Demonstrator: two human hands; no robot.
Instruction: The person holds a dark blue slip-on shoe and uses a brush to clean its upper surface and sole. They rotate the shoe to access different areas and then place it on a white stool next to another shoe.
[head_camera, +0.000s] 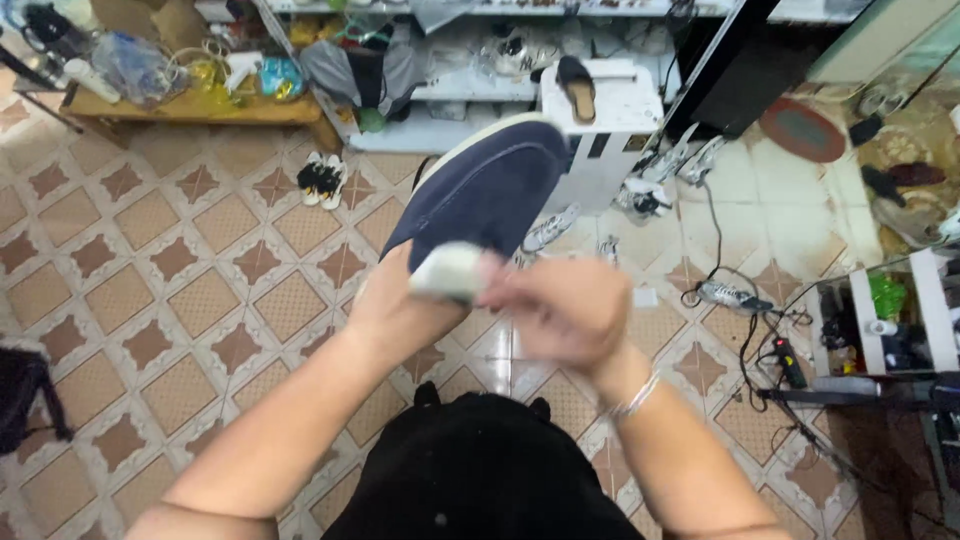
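Head view: the left hand (395, 305) holds a navy shoe (485, 190) up above the tiled floor (180, 300), toe pointing away toward the white box (610, 120). The hand sits at the shoe's heel end, under and behind it; its fingers are mostly hidden by the shoe, so how they wrap cannot be told beyond that they grip it. The right hand (565, 305) is just right of the shoe's heel, blurred, its fingers curled together on a small white pad (450, 270) that presses against the shoe's near end. A silver bracelet (632, 398) circles the right wrist.

Relative to the shoe: the white box stands just behind its toe, with a dark slipper (577, 85) lying on top. A pair of black-and-white sneakers (322, 180) sits on the floor to the left of the shoe. Farther left and behind, a wooden bench (200, 108) carries bags. Right of the shoe, cables (745, 330) trail across the floor near a shelf (880, 320). Below the shoe, the person's dark clothing (480, 470) fills the bottom.
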